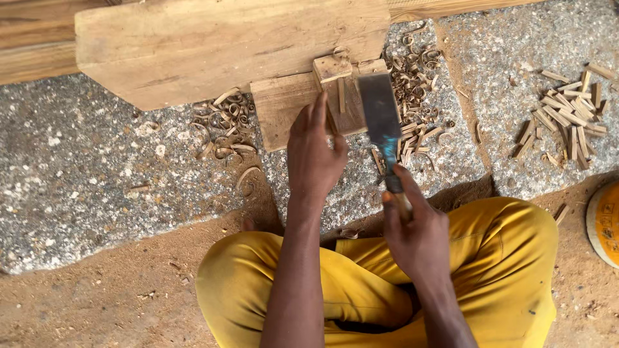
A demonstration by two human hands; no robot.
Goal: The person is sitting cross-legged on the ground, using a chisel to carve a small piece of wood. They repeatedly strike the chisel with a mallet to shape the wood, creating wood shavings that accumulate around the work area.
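So the person is sitting on the ground in yellow trousers (496, 258), knees up against the edge of a speckled stone slab (97, 174) that serves as the work surface. The left hand (314, 154) is pressing a thin wood strip (341, 96) upright-ish against a small flat board (290, 106), fingers curled around its lower end, so that grip is clamped on the strip. The right hand (416, 235) has its grip closed tight around the wooden handle of a broad flat blade (380, 116), which hovers just right of the strip, its end over the board's right edge. I can't tell whether the metal actually touches wood.

The board's far edge is tucked under a big thick plank (219, 45) that runs across the top, so there's no room that way. A small block (332, 66) sits on the board's top corner. Left of the board is open slab with a clump of curly shavings (225, 122); more shavings (416, 71) crowd the right side just beside the blade. Well off to the right, past a seam in the stone, there's a loose pile of cut sticks (567, 116). At the right frame edge, on the dirt, part of a round yellow-orange lid or tub (606, 222) shows; what's in it isn't visible.
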